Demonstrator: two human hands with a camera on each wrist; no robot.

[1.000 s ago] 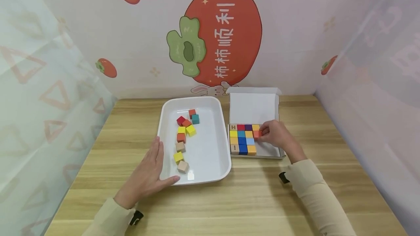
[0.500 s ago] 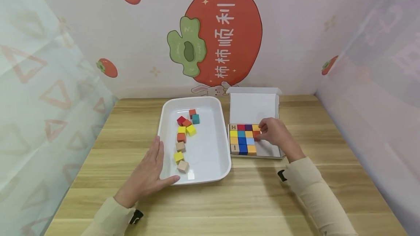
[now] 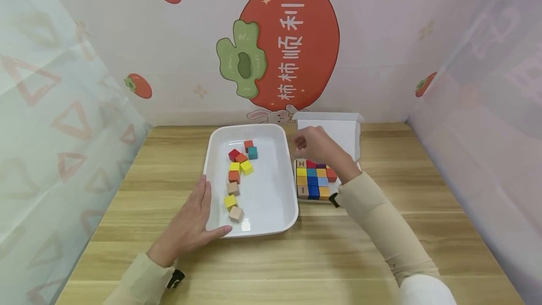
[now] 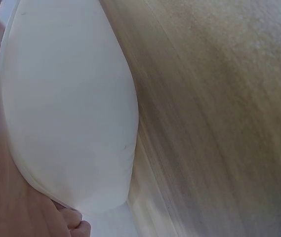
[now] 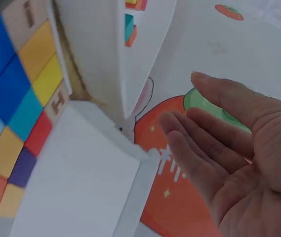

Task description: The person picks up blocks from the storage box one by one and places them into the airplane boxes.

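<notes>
Left hand [image 3: 190, 222], straight-fingered, touches one tray [image 3: 267, 192] of ten cubes [image 3: 235, 167]; right hand [image 3: 318, 145], empty, loosely curled, hovers near one box [image 3: 343, 133]

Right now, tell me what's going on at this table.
A person's left hand rests against the edge of a white tray, where colored and plain wooden cubes lie loose. The right hand holds nothing and hovers near an open box. Inside the box, more cubes sit in close rows.

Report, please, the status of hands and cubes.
Left hand touching white plastic tray; right hand empty, near open white cardboard box. Coloured wooden cubes split between both. No obstacle visible.
</notes>
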